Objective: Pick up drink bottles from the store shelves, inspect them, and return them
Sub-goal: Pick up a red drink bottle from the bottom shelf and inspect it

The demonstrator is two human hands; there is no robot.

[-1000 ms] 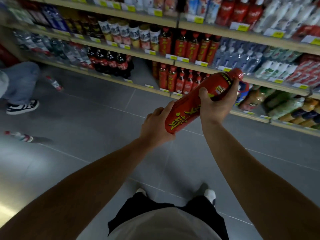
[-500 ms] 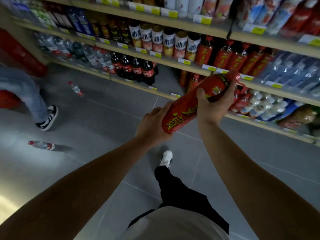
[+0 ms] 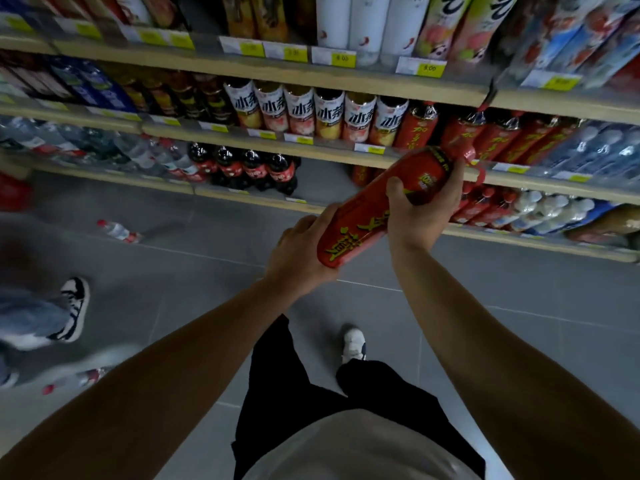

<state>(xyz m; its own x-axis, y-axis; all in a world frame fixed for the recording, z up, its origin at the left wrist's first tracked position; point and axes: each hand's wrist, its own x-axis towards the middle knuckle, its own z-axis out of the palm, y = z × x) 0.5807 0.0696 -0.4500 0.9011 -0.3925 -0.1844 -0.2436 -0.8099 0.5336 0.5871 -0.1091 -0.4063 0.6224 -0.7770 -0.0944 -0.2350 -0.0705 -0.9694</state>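
A large red drink bottle (image 3: 374,209) with yellow lettering lies tilted between my hands, cap end up and to the right, in front of the shelves. My left hand (image 3: 298,258) grips its base from the left. My right hand (image 3: 422,209) wraps around its upper body, thumb on the near side. Its cap end reaches the middle shelf (image 3: 332,154), close to a row of matching red bottles (image 3: 498,136).
White-labelled tea bottles (image 3: 311,112) and dark cola bottles (image 3: 256,168) fill the shelves to the left. Two small bottles lie on the grey floor: one (image 3: 117,232) near the shelf, another (image 3: 79,379) at lower left. Another person's leg and sneaker (image 3: 69,310) stand at the left.
I have stepped closer to the shelves and the view has tilted up. The red bottle, still held in both hands, has come nearer the row of red bottles.
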